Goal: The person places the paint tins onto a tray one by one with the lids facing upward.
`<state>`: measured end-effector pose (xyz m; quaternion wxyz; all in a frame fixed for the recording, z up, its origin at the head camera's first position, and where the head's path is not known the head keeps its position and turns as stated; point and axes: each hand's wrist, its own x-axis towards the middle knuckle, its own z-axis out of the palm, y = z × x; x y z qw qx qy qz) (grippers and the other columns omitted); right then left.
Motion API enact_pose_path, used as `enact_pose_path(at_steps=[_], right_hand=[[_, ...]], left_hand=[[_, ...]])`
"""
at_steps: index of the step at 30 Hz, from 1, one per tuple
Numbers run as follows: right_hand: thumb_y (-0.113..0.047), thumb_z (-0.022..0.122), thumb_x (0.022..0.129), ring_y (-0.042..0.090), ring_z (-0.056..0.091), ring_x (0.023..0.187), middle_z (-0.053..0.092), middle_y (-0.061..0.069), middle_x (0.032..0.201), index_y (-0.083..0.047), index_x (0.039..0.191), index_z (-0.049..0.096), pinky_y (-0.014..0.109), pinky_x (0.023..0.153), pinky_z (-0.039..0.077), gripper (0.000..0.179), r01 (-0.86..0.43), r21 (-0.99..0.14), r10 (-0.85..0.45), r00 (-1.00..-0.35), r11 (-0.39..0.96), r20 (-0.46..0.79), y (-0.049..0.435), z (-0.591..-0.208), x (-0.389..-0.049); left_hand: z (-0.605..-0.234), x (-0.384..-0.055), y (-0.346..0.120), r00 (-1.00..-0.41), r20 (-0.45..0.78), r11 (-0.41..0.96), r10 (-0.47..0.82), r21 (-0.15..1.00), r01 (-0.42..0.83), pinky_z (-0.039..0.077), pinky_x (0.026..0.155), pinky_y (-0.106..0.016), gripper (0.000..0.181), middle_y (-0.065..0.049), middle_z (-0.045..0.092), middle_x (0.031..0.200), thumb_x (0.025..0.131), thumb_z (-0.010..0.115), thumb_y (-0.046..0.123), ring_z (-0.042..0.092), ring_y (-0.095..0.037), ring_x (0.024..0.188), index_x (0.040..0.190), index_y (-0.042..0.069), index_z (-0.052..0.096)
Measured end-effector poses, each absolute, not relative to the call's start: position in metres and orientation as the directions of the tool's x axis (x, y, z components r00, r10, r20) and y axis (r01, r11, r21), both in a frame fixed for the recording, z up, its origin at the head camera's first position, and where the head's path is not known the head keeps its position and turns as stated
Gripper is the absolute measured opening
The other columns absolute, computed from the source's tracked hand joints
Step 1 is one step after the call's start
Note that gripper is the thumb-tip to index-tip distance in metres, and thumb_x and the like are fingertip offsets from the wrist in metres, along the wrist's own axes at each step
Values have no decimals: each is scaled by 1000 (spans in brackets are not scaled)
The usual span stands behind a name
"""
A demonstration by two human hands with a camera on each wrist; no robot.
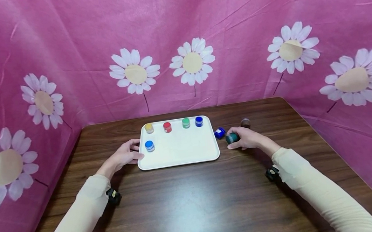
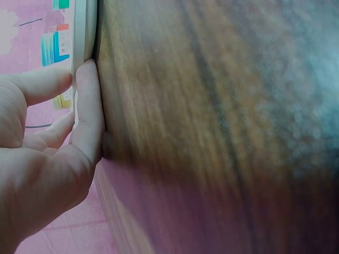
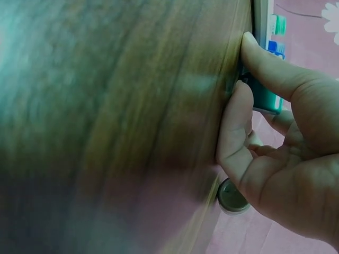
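Note:
My left hand pinches the left edge of the white tray, its thumb on top of the rim and fingers beneath in the left wrist view. On the tray stand a yellow paint jar, a red one, a green one, a dark blue one and a lighter blue one. Right of the tray, my right hand has its thumb and fingers curled round a dark green paint jar. Part of that jar is hidden by the hand in the right wrist view.
Another blue jar lies tipped over beside the tray's right edge. A brown jar is just beyond my right hand. The wooden table meets a pink cloth with daisies at the back and sides.

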<state>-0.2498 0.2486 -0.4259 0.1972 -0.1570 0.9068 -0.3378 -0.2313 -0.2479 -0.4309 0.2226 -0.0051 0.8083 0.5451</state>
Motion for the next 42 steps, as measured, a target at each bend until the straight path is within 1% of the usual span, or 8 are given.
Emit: enact_pose_path(at_steps=[6, 12, 15, 25, 29, 32, 36, 42], right_hand=[[-26, 83, 87, 26, 60, 84, 61, 13, 104, -6, 119, 61, 36, 55, 59, 43, -133, -674, -389, -888, 727, -246, 249, -426, -249], [-27, 81, 89, 21, 58, 68, 60, 8, 80, -5, 120, 61, 35, 54, 55, 43, -129, -716, -387, -898, 686, -210, 241, -417, -252], [-27, 80, 89, 22, 58, 67, 60, 6, 77, -6, 121, 61, 33, 51, 51, 43, -151, -726, -411, -891, 671, -195, 231, -406, -255], [-26, 77, 92, 32, 62, 77, 62, 10, 97, -11, 130, 60, 45, 62, 57, 45, -181, -779, -501, -844, 601, -190, 183, -380, -261], [-27, 78, 91, 27, 62, 79, 60, 11, 109, -9, 134, 61, 47, 67, 58, 50, -199, -795, -536, -825, 572, -178, 158, -377, -263], [-27, 79, 91, 22, 60, 79, 56, 10, 118, -8, 136, 62, 43, 66, 57, 52, -198, -809, -546, -820, 554, -174, 140, -377, -266], [-24, 78, 91, 21, 58, 80, 56, 10, 117, -8, 136, 63, 40, 62, 56, 50, -198, -827, -562, -811, 526, -163, 119, -377, -267], [-27, 78, 91, 22, 62, 84, 58, 9, 112, -13, 131, 65, 40, 66, 56, 44, -163, -847, -575, -796, 506, -190, 97, -383, -269]], left_hand=[[-432, -231, -248, -900, -368, 419, 232, 873, -249, 59, 83, -35, 77, -23, 43, 129, 92, 71, 2, 58, -25, 101, 156, 0, 28], [-433, -231, -249, -903, -366, 415, 226, 875, -251, 59, 84, -36, 76, -23, 44, 130, 92, 70, 0, 60, -25, 100, 155, 0, 29], [-433, -231, -250, -903, -364, 416, 229, 875, -247, 59, 84, -36, 76, -24, 44, 130, 92, 70, 0, 61, -24, 100, 155, -1, 28], [-432, -230, -250, -904, -354, 417, 239, 878, -233, 60, 82, -34, 76, -23, 44, 126, 91, 71, 1, 60, -23, 98, 155, -2, 29], [-432, -228, -250, -902, -366, 417, 230, 874, -248, 60, 83, -36, 76, -24, 44, 128, 91, 71, 1, 60, -25, 100, 155, -1, 29], [-432, -228, -249, -902, -370, 415, 224, 873, -255, 59, 83, -36, 76, -24, 44, 129, 92, 71, 1, 60, -26, 101, 155, -1, 29], [-433, -228, -248, -902, -366, 416, 230, 875, -249, 59, 84, -37, 76, -25, 44, 130, 92, 70, 2, 60, -25, 101, 155, -2, 28], [-430, -228, -248, -903, -362, 417, 231, 875, -244, 59, 84, -36, 77, -25, 44, 129, 92, 71, 1, 60, -25, 101, 155, -2, 28]])
